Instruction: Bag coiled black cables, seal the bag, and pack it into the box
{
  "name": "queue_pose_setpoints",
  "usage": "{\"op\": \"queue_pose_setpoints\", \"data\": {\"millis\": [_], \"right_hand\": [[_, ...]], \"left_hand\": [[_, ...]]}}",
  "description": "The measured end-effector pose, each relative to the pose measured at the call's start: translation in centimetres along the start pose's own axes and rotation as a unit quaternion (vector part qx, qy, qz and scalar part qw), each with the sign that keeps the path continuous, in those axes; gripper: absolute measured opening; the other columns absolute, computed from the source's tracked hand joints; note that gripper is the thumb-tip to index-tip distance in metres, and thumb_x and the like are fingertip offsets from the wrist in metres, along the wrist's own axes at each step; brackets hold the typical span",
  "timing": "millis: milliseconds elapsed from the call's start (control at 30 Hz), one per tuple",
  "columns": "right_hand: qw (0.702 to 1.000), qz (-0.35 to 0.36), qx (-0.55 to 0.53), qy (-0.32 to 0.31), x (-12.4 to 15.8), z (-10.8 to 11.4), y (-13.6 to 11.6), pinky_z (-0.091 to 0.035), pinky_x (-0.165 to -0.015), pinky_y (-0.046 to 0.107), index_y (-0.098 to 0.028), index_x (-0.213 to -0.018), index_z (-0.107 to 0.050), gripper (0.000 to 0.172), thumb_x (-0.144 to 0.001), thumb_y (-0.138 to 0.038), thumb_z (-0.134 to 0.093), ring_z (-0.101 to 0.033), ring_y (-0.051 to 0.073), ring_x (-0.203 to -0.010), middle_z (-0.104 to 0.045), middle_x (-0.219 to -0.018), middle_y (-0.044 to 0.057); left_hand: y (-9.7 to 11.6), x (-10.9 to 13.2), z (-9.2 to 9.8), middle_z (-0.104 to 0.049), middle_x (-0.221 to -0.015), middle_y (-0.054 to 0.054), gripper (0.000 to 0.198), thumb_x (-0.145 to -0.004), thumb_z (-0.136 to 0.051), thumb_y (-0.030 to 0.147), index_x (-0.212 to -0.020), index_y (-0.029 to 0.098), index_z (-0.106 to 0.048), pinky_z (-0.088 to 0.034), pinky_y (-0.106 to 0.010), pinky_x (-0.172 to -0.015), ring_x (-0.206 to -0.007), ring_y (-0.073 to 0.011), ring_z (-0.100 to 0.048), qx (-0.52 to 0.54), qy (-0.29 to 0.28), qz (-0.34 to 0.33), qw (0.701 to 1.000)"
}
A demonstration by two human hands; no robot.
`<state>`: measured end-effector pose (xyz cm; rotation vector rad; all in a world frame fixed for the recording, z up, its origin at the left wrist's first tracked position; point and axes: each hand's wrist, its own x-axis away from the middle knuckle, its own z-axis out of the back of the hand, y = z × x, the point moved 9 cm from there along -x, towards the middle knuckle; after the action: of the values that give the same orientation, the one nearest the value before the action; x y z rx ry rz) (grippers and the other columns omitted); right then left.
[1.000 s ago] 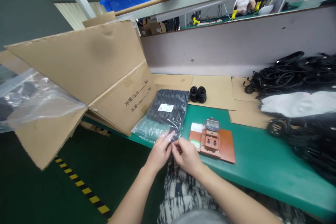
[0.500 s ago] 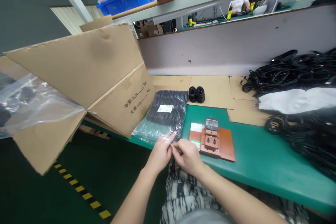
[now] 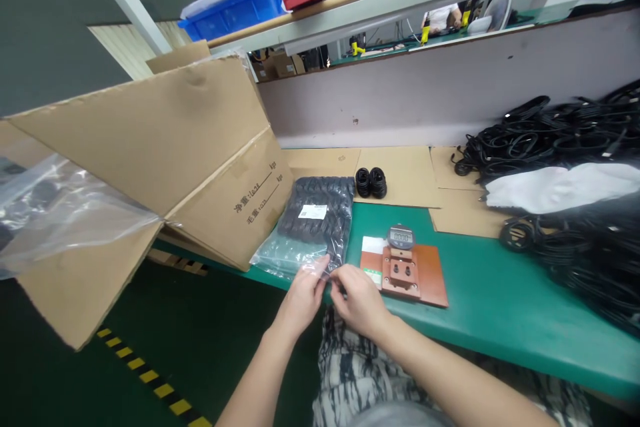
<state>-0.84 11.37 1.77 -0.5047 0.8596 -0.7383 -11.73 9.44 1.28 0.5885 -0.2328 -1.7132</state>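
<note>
Bag (image 3: 316, 230), white label (image 3: 313, 212), carton (image 3: 200, 147) marked 净重

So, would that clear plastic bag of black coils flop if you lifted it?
The clear plastic bag would probably flop at its near-left part, which lies thin and flat. It's likely heavier at the far end, where black coils bunch up. Its shiny surface may feel slippery.

Left hand (image 3: 301, 292) and curled right hand (image 3: 359, 297) nearly touch, forearms (image 3: 267, 355) angled inward.
</note>
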Motion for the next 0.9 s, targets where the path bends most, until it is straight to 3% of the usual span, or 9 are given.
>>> {"op": "queue_pose_setpoints", "data": {"millis": [200,300,367,433,500,667,900], "right_hand": [[0.998,0.005,0.061,-0.012,0.6,0.1,0.0,-0.032,-0.067,0.025,-0.018,-0.080,-0.046,0.009,-0.085,-0.011,-0.047,-0.043,0.011,-0.073,-0.047,-0.076,-0.002],[0.993,0.019,0.113,-0.009,0.9,0.3,-0.5,-0.043,-0.078,0.027,-0.020,-0.089,-0.051,0.009,-0.085,-0.015,-0.045,-0.047,0.013,-0.093,-0.052,-0.097,0.000],[0.987,0.043,0.157,-0.008,1.0,0.2,-1.1,-0.047,-0.098,0.034,-0.021,-0.115,-0.048,0.033,-0.083,-0.014,-0.044,-0.037,0.016,-0.121,-0.041,-0.128,0.000],[0.975,0.066,0.212,-0.029,1.0,-0.3,-1.5,-0.042,-0.112,0.040,-0.016,-0.136,-0.029,0.058,-0.080,-0.013,-0.042,-0.017,0.018,-0.136,-0.018,-0.144,0.001],[0.964,0.072,0.250,-0.059,0.7,-0.9,-1.5,-0.043,-0.112,0.042,-0.010,-0.140,-0.020,0.066,-0.077,-0.013,-0.040,-0.013,0.020,-0.138,-0.009,-0.146,0.005],[0.965,0.035,0.228,-0.127,-0.1,-1.4,-0.9,-0.039,-0.114,0.044,-0.007,-0.138,-0.027,0.058,-0.082,-0.017,-0.032,-0.022,0.021,-0.135,-0.020,-0.143,0.008],[0.970,0.002,0.166,-0.179,0.6,-2.2,-0.5,-0.029,-0.119,0.044,-0.011,-0.142,-0.013,0.069,-0.077,-0.012,-0.036,0.004,0.021,-0.139,0.006,-0.146,0.006]], "left_hand": [[0.1,0.4,0.0,-0.047,-0.131,-0.002,0.043,-0.093,-0.042,0.018,-0.136,0.023,-0.043,-0.034,-0.028,-0.106,-0.124,-0.0101,-0.039,-0.021,0.063,-0.044,0.997],[-0.1,0.7,-0.1,-0.045,-0.134,-0.002,0.045,-0.093,-0.044,0.020,-0.137,0.025,-0.039,-0.034,-0.029,-0.106,-0.125,-0.0104,-0.038,-0.039,0.076,-0.043,0.995],[-0.4,0.9,-0.2,-0.041,-0.137,-0.005,0.047,-0.093,-0.043,0.020,-0.139,0.022,-0.035,-0.034,-0.029,-0.106,-0.126,-0.0110,-0.036,-0.035,0.078,-0.034,0.996],[-0.7,1.1,-0.3,-0.040,-0.138,-0.008,0.047,-0.093,-0.043,0.020,-0.139,0.019,-0.034,-0.035,-0.029,-0.106,-0.126,-0.0118,-0.037,-0.032,0.090,-0.028,0.995],[-0.8,1.2,-0.3,-0.044,-0.134,-0.007,0.043,-0.092,-0.044,0.018,-0.135,0.018,-0.038,-0.036,-0.030,-0.105,-0.124,-0.0121,-0.039,-0.030,0.104,-0.029,0.994],[-0.4,1.2,0.1,-0.051,-0.125,-0.004,0.036,-0.091,-0.042,0.012,-0.127,0.017,-0.049,-0.039,-0.029,-0.103,-0.119,-0.0109,-0.045,0.012,0.143,-0.037,0.989],[-0.5,1.3,0.0,-0.055,-0.119,-0.002,0.032,-0.091,-0.044,0.013,-0.121,0.018,-0.053,-0.042,-0.023,-0.099,-0.113,-0.0083,-0.050,0.016,0.152,-0.035,0.988]]}}
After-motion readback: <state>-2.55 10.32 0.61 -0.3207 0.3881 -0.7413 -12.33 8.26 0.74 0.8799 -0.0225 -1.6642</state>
